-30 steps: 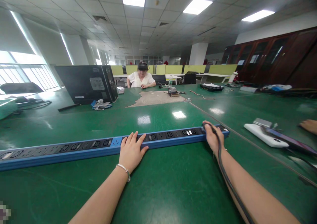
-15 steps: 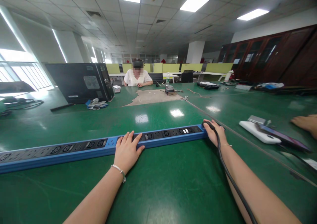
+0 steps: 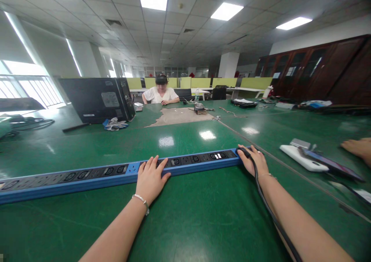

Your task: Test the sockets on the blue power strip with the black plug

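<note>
Power strip (image 3: 116,173), a long blue bar with black sockets along its top, is laid crosswise on the glossy green desk (image 3: 185,211), its left end cut off from view, its right end covered by the bare right hand (image 3: 255,161). The bare left hand (image 3: 150,179) is rested palm down across the bar, just beside a blue socket panel (image 3: 133,168); its fingers are loosely spread and are not wrapped round anything. The right fingers are curved over the bar's end, where a thick black cable (image 3: 257,181) is led out; whether bar or cable is gripped cannot be told. Steady handling seems best served by light, even pressure from both hands, with the bar kept flat and the cable left unpinched.

Toward the far edge, the green surface is broken by a ragged beige patch (image 3: 174,117). Toward the far left corner, a black computer case (image 3: 92,99) is set down, with white-and-blue gloves (image 3: 116,124) beside it. Toward the right edge, a white flat device (image 3: 301,157) is partly overlapped by a dark slim one (image 3: 333,164), near another person's hand (image 3: 359,148). A person in white (image 3: 159,96) is seated at the far edge. Behind, the room is divided by yellow-green partitions (image 3: 227,83) and lined with dark reddish wooden cabinets (image 3: 324,68).
</note>
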The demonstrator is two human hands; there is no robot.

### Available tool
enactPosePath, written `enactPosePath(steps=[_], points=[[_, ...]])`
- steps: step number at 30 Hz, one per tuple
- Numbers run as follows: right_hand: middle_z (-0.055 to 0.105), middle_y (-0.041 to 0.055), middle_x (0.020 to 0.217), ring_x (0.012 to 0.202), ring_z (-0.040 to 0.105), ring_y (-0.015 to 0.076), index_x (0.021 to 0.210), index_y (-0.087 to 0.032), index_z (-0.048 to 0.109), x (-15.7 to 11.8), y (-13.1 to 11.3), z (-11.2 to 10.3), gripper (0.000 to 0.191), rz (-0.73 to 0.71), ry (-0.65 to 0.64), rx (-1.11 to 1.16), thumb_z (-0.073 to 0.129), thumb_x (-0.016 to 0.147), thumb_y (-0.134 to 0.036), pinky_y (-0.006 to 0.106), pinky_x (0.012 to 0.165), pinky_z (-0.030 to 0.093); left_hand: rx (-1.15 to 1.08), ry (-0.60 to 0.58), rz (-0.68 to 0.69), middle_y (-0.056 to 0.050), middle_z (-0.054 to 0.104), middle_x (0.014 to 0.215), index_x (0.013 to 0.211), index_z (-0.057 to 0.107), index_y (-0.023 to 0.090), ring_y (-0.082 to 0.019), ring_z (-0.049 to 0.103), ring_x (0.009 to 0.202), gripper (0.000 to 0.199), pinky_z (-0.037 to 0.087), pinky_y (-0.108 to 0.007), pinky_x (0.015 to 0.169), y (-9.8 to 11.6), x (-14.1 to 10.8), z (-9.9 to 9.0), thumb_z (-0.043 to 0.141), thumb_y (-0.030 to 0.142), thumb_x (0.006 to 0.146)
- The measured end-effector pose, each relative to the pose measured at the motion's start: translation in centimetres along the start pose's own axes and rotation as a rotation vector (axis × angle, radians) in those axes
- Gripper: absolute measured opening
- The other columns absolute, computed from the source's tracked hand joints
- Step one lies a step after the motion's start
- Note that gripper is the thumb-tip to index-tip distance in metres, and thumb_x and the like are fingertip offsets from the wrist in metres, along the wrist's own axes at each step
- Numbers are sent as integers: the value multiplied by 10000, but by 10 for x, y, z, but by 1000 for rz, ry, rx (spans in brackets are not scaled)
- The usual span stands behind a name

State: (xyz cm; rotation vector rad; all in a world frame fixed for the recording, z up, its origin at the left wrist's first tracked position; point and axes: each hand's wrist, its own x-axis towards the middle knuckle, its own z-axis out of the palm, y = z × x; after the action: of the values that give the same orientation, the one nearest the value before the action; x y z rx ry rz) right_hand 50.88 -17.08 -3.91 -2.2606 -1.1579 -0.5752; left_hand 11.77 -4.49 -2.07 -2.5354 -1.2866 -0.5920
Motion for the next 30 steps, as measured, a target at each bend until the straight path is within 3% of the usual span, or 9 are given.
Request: enactPosePath(steps=[6, 11, 16, 22, 30], points=[[581, 18, 1231, 1257, 379, 272, 1176, -303, 574, -4, -1, 4, 418, -13, 34, 12, 366, 856, -474, 506, 1005, 285, -6, 22, 8, -83, 469, 1351, 1274, 470, 312, -261, 383, 1266, 482, 271, -437, 1032, -1, 0, 2, 497, 444, 810], [612, 34, 1179, 1231, 418, 262, 1086, -284, 627, -1, -7, 2, 392, 63, 68, 154, 387, 841, -473, 533, 1029, 232, 14, 31, 19, -94, 476, 1344, 1271, 476, 306, -260, 405, 1250, 474, 285, -433, 1020, -1, 0, 2, 487, 444, 817], [624, 87, 1147, 1104, 538, 226, 1108, -193, 616, 2, -14, -14, 486, 225, 328, 534, 315, 862, -485, 394, 958, 392, 17, 40, 26, -90, 479, 1340, 1271, 473, 313, -259, 407, 1247, 479, 294, -429, 1013, -1, 1, 2, 488, 456, 814], [648, 68, 1108, 1120, 531, 242, 1031, -209, 659, 1, -30, -11, 410, 142, 105, 543, 443, 792, -462, 426, 1008, 345, 16, 26, 22, -93, 474, 1343, 1274, 469, 310, -265, 405, 1246, 483, 291, -433, 1013, -2, 1, 2, 487, 457, 815], [628, 79, 1142, 1103, 541, 250, 979, -245, 683, 1, -41, -1, 365, 34, 29, 244, 421, 810, -434, 439, 1000, 330, 23, 38, 27, -97, 486, 1331, 1266, 481, 302, -271, 418, 1235, 474, 298, -437, 1004, -2, 1, 2, 482, 456, 819]])
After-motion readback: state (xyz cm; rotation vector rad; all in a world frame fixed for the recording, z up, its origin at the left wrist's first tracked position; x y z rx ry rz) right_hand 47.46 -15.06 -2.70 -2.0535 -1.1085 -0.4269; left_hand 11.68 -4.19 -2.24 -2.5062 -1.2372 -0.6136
